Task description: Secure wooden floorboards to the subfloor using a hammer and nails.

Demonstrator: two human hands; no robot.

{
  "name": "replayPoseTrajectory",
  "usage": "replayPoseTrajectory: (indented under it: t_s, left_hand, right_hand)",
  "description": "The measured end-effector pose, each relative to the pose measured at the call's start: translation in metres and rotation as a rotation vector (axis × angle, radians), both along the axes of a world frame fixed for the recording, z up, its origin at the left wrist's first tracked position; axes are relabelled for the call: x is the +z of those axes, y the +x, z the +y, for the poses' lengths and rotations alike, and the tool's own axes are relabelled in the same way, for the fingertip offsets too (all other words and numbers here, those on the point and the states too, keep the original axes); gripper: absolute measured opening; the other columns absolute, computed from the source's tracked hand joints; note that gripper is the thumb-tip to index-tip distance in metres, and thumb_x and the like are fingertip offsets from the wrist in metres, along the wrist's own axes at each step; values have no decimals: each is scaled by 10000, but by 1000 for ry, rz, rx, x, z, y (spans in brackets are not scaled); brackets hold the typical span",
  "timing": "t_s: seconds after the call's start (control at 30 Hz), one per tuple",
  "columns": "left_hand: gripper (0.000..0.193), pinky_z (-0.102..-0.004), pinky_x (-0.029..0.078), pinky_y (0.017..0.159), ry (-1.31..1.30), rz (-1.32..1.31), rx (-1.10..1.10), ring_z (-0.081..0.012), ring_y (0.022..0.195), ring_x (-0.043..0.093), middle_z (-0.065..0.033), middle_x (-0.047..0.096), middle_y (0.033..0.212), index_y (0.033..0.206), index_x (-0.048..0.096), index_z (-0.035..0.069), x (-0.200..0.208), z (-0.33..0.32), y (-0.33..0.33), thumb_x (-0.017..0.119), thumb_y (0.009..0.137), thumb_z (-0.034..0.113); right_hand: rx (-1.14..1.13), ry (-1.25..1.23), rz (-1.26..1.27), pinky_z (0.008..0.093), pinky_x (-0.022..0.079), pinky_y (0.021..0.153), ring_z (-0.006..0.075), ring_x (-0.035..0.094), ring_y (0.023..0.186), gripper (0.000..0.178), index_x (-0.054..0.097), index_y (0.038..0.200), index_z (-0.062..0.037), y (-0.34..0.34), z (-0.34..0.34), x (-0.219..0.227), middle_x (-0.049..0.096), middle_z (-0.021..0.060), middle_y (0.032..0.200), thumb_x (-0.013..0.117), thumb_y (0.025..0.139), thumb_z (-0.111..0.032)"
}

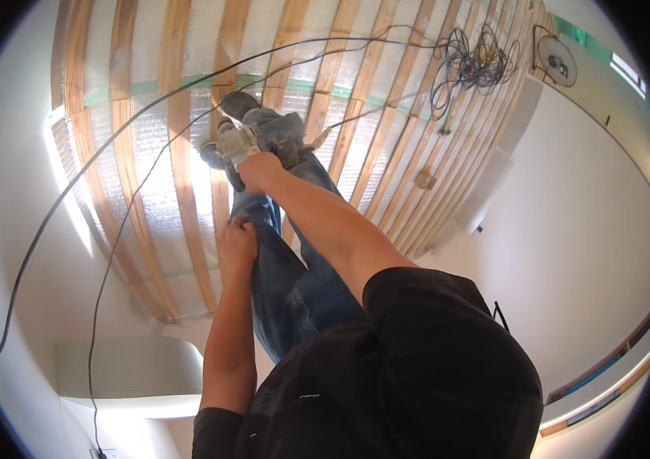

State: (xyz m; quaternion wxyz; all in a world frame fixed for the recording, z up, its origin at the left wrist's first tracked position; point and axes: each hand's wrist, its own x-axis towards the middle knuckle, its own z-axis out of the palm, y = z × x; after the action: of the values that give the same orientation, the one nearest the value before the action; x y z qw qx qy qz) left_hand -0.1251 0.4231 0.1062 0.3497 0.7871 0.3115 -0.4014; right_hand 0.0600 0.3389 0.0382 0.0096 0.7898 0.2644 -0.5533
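Note:
In my right hand (260,173) is a dusty, pale power tool (237,144), held by its grip low between my shoes, close to the wooden battens. Its working end is too small and dusty to make out. My left hand (238,239) presses against the knee of my blue jeans (263,252), its fingers curled on the trouser leg. A worn dark shoe (239,105) shows just beyond the tool. Its tip and the batten under it are partly hidden by my shoes and hand.
Long wooden battens (179,130) run over silvery sheeting (158,199) underfoot. A black cable (110,139) arcs across from the left wall. Far right, tangled cables (476,65) lie near a round fan (557,60). A small wooden block (425,180) sits among the battens.

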Motion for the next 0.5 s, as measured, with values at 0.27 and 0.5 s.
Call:
replayPoseTrajectory:
  t_s: [0.27, 0.5]
  left_hand:
    - [331, -523, 520, 972, 43, -23, -10, -435, 1078, 672, -225, 724, 1126, 1099, 769, 72, 14, 7, 7, 517, 945, 223]
    - [345, -511, 521, 989, 53, -33, 44, -430, 1082, 677, -222, 728, 1122, 1097, 773, 65, 12, 18, 0, 513, 950, 238]
  right_hand:
    - [-49, -36, 70, 466, 605, 857, 340, 758, 1015, 264, 806, 1025, -97, 4, 10, 19, 783, 162, 1058, 711, 808, -213]
    - [-9, -54, 93, 471, 604, 868, 364, 748, 1030, 279, 797, 1039, -88, 11, 18, 31, 777, 175, 1074, 678, 816, -207]
